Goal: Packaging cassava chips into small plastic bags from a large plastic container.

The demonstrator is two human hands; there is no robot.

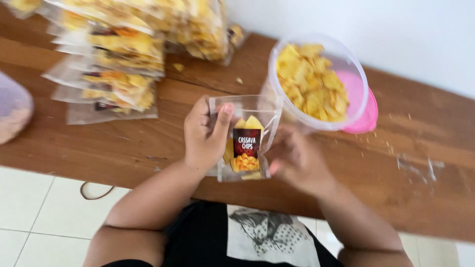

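From my head camera, my left hand [205, 136] pinches the small clear plastic pouch with a dark label [245, 143] by its upper left edge, thumb across the front and fingers behind. The pouch stands upright between my hands, over the near edge of the brown wooden table [148, 143], with a few yellow chips in it. My right hand [297, 160] is blurred just to the pouch's right; it looks loosely curled, but I cannot tell whether it grips anything. Just beyond my right hand sits the round clear plastic tub of yellow chips [316, 81], its pink lid [363, 106] beneath it. Beyond my left hand lies a stack of filled clear chip packets [114, 64]. Crumbs dot the wood to my right.

I judge the one-sided pinch risky: the mouth could sag and chips spill onto the floor.
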